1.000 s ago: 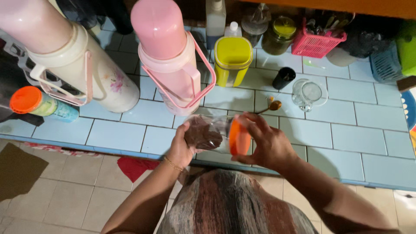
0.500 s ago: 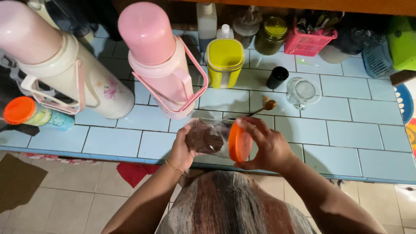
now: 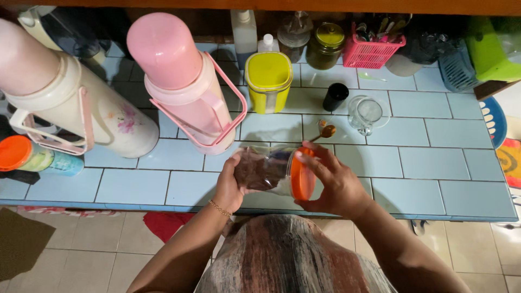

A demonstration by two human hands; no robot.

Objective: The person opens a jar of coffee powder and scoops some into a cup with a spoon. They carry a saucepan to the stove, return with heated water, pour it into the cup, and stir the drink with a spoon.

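I hold a clear plastic jar (image 3: 266, 169) of dark brown powder on its side above the front edge of the tiled counter (image 3: 412, 163). My left hand (image 3: 229, 187) grips the jar's base end. My right hand (image 3: 334, 182) is wrapped around the orange lid (image 3: 301, 176) on the jar's mouth. Just beyond my right hand a spoon (image 3: 325, 132) with brown powder in its bowl lies on the tiles. An empty glass mug (image 3: 364, 114) stands a little farther back.
A pink thermos (image 3: 182, 81) and a cream thermos (image 3: 70, 103) stand at left, with an orange-lidded jar (image 3: 30, 154) lying beside them. At the back are a yellow-lidded container (image 3: 268, 81), a black cup (image 3: 335, 96), bottles, a pink basket (image 3: 372, 49) and a green bin (image 3: 491, 49).
Jar and hands keep the same grip, with the right hand shifting slightly on the orange lid. The view has drifted, so the counter items sit lower and more to the left.
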